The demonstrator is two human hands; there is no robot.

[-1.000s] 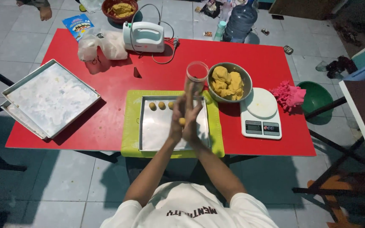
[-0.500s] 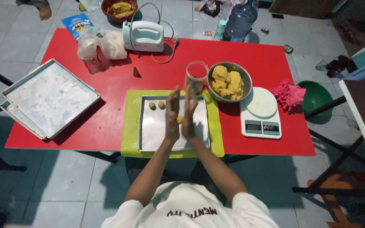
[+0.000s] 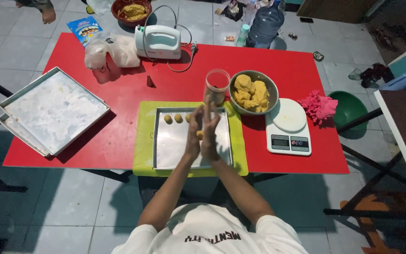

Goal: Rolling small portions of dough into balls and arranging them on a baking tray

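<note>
My left hand (image 3: 193,134) and my right hand (image 3: 210,131) are pressed palm to palm above a metal baking tray (image 3: 175,150), with a small piece of yellow dough (image 3: 199,135) between them. The tray lies on a green mat (image 3: 143,141) on the red table (image 3: 118,89). Dough balls (image 3: 173,118) sit in a row along the tray's far edge. A metal bowl of yellow dough (image 3: 253,91) stands just beyond my right hand, with a clear plastic jar (image 3: 217,83) beside it.
A white digital scale (image 3: 288,127) is to the right of the tray, a pink cloth (image 3: 319,106) beyond it. Stacked floured trays (image 3: 48,110) lie at the left. A white hand mixer (image 3: 158,41) and plastic bags (image 3: 111,51) stand at the back. A green basin (image 3: 351,110) sits on the floor.
My palms have slid against each other, fingers shifting up and down around the dough. Nothing on the table has moved.
</note>
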